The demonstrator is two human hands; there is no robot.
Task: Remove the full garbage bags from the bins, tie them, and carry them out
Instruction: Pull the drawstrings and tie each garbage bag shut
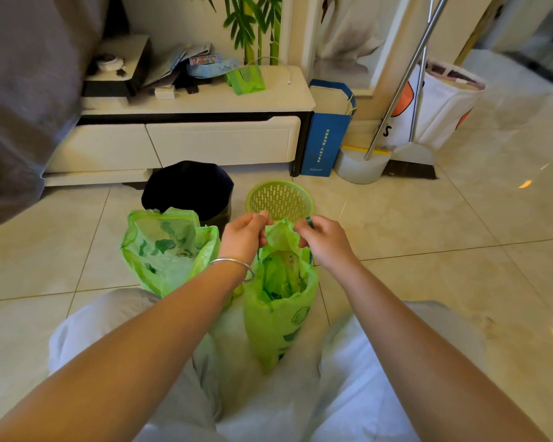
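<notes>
A full green garbage bag [278, 314] stands on the floor between my knees, its mouth open with green scraps showing inside. My left hand [245, 236] pinches the left side of the bag's top edge. My right hand [324, 239] pinches the right side of that edge. A second green garbage bag [166, 250] stands open to the left, touching my left forearm. Behind the bags sit a dark round bin [189, 189] and a small green perforated bin [281, 199], both without liners.
A low white TV cabinet [205, 135] runs along the wall behind the bins. To its right stand a blue paper bag [326, 138], a white dustpan [361, 167], a broom [412, 161] and a white tote bag [444, 100]. Tiled floor [460, 234] stretches right.
</notes>
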